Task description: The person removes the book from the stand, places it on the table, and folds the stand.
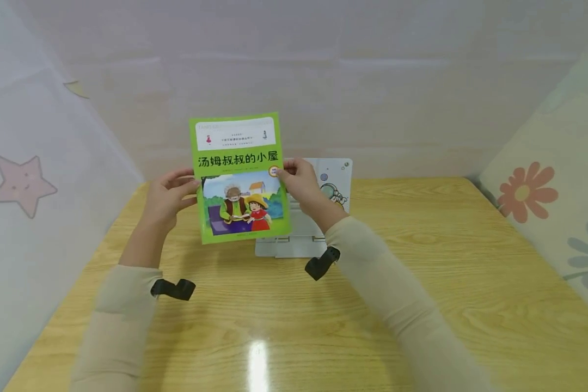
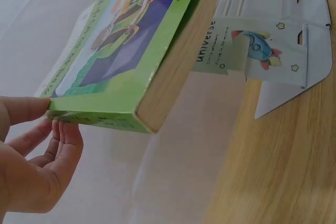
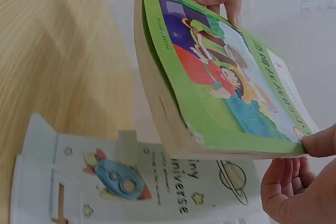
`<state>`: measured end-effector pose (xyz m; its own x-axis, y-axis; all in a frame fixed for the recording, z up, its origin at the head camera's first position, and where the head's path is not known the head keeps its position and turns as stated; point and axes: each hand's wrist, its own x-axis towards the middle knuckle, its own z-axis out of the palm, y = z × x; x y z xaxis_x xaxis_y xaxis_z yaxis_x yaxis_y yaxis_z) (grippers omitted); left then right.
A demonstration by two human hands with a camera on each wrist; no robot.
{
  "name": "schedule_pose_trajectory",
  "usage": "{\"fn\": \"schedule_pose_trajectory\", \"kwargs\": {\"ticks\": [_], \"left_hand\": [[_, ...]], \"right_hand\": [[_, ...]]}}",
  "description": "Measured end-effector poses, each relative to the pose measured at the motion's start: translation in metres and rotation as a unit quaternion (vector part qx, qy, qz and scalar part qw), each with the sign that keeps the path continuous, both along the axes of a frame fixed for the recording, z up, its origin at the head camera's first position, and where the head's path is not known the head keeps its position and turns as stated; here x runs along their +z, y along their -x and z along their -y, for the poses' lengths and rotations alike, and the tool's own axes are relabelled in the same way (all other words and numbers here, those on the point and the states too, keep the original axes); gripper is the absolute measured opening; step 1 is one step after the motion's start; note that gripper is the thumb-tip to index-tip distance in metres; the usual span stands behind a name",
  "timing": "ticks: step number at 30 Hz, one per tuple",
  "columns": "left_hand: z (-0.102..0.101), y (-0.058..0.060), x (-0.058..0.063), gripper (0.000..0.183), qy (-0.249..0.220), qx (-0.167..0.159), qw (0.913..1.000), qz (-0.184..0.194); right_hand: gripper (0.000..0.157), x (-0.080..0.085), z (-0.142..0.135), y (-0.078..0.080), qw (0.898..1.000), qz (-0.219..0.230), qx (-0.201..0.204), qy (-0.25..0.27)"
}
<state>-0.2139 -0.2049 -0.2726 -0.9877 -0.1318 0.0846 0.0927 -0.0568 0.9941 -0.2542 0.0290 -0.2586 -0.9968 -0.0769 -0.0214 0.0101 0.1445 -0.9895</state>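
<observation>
Above the wood-grain tabletop (image 1: 421, 245), a green-bordered storybook (image 1: 240, 188) is edge-pinched by left hand (image 1: 165, 197) and right hand (image 1: 305, 183), presumably for balance.

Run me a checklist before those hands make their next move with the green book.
1. Left hand pinches the Uncle Tom's Cabin paperback at its spine: ok.
2. Right hand pinches the opposite side: ok.
3. Paperback lifted off the wooden table: ok.
4. Cover title upright in the head view: ok.
5. Paperback centred before the white book stand: not ok, offset left in the head view.
6. Stand braced from behind: cannot tell, its back is hidden.
</observation>
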Motion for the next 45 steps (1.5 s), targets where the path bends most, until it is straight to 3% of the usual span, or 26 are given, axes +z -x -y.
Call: {"fn": "schedule_pose_trajectory", "kwargs": {"ticks": [5,11,16,27,39,41,45], "left_hand": [[0.016,-0.004,-0.007,0.020,-0.053,-0.018,0.9983,0.017],[0.034,-0.010,-0.018,0.011,-0.102,-0.041,0.9932,0.038],[0.048,-0.014,-0.027,0.012,-0.126,-0.053,0.9893,0.052],[0.075,-0.014,-0.049,0.013,-0.137,-0.063,0.9823,0.111],[0.096,-0.012,-0.073,0.011,-0.109,-0.062,0.9745,0.186],[0.098,-0.011,-0.078,0.016,-0.096,-0.055,0.9739,0.198],[0.100,-0.009,-0.085,0.045,-0.062,-0.049,0.9738,0.213]], "right_hand": [[0.021,-0.008,0.014,-0.002,1.000,0.023,0.010,0.001],[0.019,-0.021,0.031,-0.004,1.000,0.018,0.025,-0.002],[0.020,-0.029,0.044,-0.007,0.999,0.035,0.026,0.004],[0.022,-0.053,0.072,-0.011,0.996,0.077,0.013,0.034],[0.018,-0.082,0.091,-0.018,0.993,0.106,-0.007,0.053],[0.018,-0.087,0.093,-0.018,0.992,0.113,-0.008,0.056],[0.018,-0.095,0.096,-0.016,0.989,0.131,-0.011,0.070]]}}
